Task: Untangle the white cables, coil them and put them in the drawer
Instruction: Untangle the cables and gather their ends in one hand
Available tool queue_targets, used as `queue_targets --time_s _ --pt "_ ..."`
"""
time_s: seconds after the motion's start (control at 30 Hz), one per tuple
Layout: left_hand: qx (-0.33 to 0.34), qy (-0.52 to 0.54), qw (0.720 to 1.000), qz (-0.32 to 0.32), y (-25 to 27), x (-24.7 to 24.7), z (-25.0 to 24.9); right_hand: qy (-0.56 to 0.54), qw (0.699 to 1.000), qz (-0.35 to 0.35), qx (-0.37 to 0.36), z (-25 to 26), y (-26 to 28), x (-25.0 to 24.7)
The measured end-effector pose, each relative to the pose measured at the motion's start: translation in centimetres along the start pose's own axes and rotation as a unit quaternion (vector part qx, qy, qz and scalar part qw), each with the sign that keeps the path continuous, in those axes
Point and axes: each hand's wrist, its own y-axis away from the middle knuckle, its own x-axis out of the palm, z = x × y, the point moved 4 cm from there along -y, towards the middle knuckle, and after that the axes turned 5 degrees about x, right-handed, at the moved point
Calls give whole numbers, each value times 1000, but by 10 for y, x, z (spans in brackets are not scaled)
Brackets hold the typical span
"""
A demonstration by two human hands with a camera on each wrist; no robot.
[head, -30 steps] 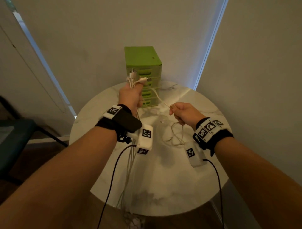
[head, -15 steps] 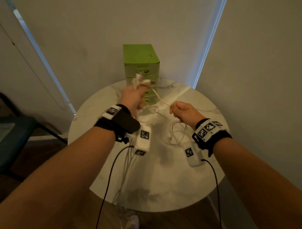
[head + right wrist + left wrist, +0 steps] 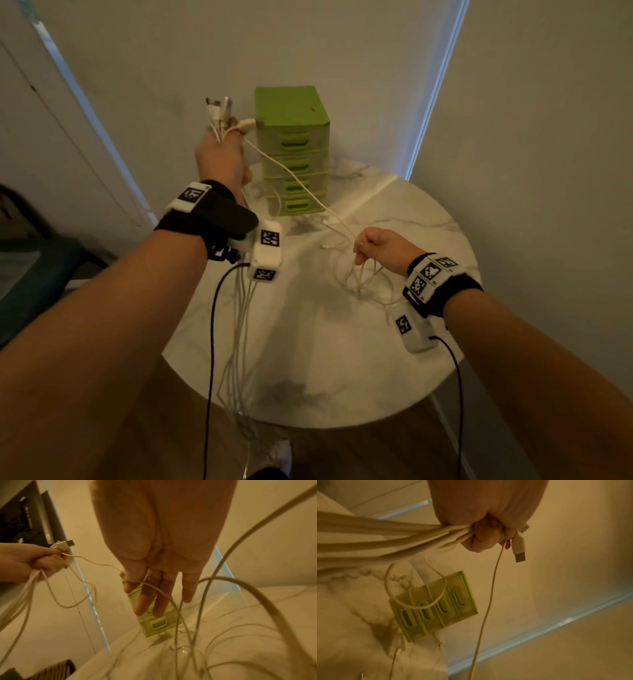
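A round white marble-patterned table (image 3: pixel 394 359) stands in a corner of pale walls, with a lime-green plastic four-drawer chest (image 3: pixel 294 150) at its far edge, all drawers closed. Above the table's left side, a person's left hand (image 3: pixel 221 159) is raised in a fist around a bundle of white cables (image 3: pixel 388 536), their USB plugs (image 3: pixel 219 106) sticking up past the knuckles and the long strands hanging down beyond the table edge. One thin white cable (image 3: pixel 298 185) slopes from that fist to the right hand (image 3: pixel 380 250), which pinches it between thumb and fingers; loose loops (image 3: pixel 368 281) droop beneath onto the tabletop.
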Motion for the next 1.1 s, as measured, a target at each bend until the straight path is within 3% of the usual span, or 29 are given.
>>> queue_targets --time_s 0.1,0.23,0.3,0.37,0.57,0.7,0.87,0.97,1.03,1.1 --pt "-1 16 1000 -4 7 -4 -5 17 1000 -6 0 -9 11 -4" --pt "-67 -80 985 139 72 17 32 -104 994 -34 -26 6 27 -2" --pt "-110 -134 961 216 114 26 57 -112 992 -23 -51 24 34 6" --pt "-121 -155 948 251 141 32 70 -106 992 -16 -70 36 40 15" --pt "-94 -130 975 154 137 8 47 -98 993 32 -61 29 46 25" --pt "-73 -130 976 159 137 4 37 -80 994 29 -66 27 51 21" --pt "-80 -23 979 185 133 10 18 -137 985 33 -101 33 85 23" --pt "-101 57 978 174 124 3 -1 -20 994 43 -103 18 114 34" --pt "-118 81 972 184 121 -8 -10 91 989 104 -52 1 132 53" --pt "-133 60 960 238 127 -16 -15 163 973 163 14 -11 147 70"
